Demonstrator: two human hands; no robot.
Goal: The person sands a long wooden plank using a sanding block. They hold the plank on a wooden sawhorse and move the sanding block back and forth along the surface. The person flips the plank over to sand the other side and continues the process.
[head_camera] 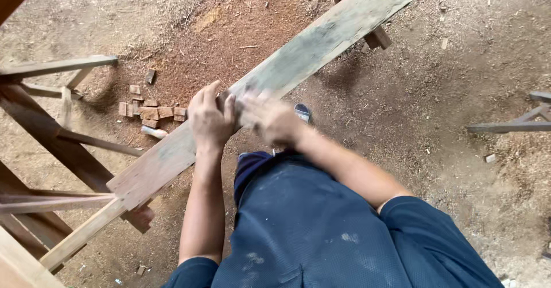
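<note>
We see 1 long weathered plank (298, 58) lying at a slant across wooden trestles (63, 144), above a floor of sawdust (241, 30). Our left hand (211, 119) rests on top of the plank near its middle, fingers pressed together and curled over the far edge. Our right hand (271, 119) sits just beside it on the same plank, blurred, so we cannot tell how its fingers stand. Small wood offcuts (150, 111) lie on the floor beyond the plank.
</note>
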